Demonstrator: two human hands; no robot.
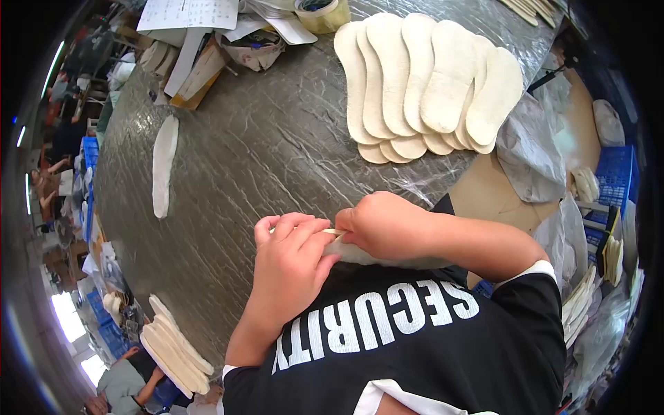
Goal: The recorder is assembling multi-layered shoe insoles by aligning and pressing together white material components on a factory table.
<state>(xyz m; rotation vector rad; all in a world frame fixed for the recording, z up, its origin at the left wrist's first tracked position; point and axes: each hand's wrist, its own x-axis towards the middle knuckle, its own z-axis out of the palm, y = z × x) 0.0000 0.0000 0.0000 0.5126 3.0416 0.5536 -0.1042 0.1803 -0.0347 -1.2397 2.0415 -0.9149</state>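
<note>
Close to my body, both hands meet over a cream insole (335, 232), of which only a thin edge shows between the fingers. Below it hangs soft whitish fleece-like material (361, 255); whether it is part of the same piece I cannot tell. My left hand (289, 261) has its fingers bent over the insole's left end. At the other side my right hand (380, 223) is closed in a pinch on that edge. A fan of overlapping cream insoles (449, 76) lies at the far right of the table.
On the dark plastic-covered table (228, 152), a narrow white fluffy piece (164, 166) lies at left. Papers (190, 14) and a tub (323, 15) stand at the back. Stacked pale insoles (175, 349) sit near left. Blue crates (614, 173) and plastic bags (531, 149) are at right.
</note>
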